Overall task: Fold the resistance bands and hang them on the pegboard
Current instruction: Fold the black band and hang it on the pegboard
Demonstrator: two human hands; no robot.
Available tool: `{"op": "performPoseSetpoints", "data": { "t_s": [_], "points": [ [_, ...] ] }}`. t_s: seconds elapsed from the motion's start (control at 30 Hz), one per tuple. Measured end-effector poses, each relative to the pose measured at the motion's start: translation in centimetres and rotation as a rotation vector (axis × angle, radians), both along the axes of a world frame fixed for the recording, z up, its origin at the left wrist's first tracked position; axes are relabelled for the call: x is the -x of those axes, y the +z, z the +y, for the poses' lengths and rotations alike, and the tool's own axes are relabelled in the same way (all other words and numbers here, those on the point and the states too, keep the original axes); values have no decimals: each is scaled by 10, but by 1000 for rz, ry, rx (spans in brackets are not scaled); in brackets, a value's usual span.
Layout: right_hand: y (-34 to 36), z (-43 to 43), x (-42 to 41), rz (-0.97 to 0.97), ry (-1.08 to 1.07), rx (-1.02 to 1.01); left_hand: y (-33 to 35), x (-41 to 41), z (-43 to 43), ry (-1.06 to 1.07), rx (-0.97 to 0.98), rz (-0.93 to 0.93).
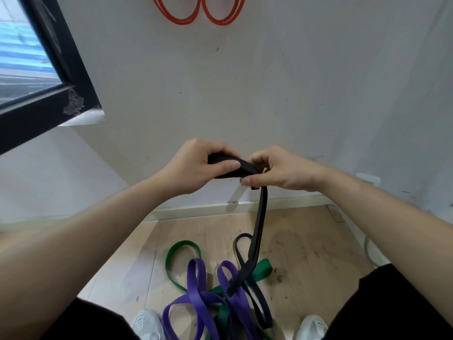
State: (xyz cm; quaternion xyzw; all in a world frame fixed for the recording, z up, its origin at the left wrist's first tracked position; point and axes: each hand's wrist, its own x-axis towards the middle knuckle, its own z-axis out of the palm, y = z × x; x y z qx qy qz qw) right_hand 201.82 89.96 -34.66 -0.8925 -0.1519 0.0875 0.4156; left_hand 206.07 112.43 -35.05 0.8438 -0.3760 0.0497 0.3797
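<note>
Scuffed white wall (245, 94), black-framed window (49, 69), wood floor (306, 241).

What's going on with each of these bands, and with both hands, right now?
Black band: partly folded between both hands, tail hanging to the pile on the floor.
Left hand: grips the folded part.
Right hand: pinches the band.
Purple band: loose on the floor, tangled.
Green band: on the floor, partly under the others.
Red bands: hanging on the wall.
</note>
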Motion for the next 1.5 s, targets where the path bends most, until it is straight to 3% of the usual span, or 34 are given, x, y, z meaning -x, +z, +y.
{"op": "performPoseSetpoints", "data": {
  "t_s": [0.43,0.57,0.7,0.87,0.97,1.07,1.23,1.5],
  "points": [
    [-9,-23,-14,-18,-157,-122,-6,-45,58,247,581,610],
    [-9,-18,-17,-89,-173,-193,-20,-50,64,383,456,689],
    [-9,-8,-17,-126,-143,-213,-23,-45,52,418,246,529],
    [-12,2,-19,-133,-95,-131,-12,-18,21,104,31,277],
    [-12,6,-17,-131,-61,-117,-14,-9,3,40,-140,70],
    [-13,10,-15,-126,-47,-89,-15,-9,-1,71,-151,-108],
    [-13,11,-16,-98,-71,-55,-9,-13,7,63,-153,-176],
    [-12,6,-17,-108,-111,-58,-6,-32,45,151,-210,-137]
  ]
}}
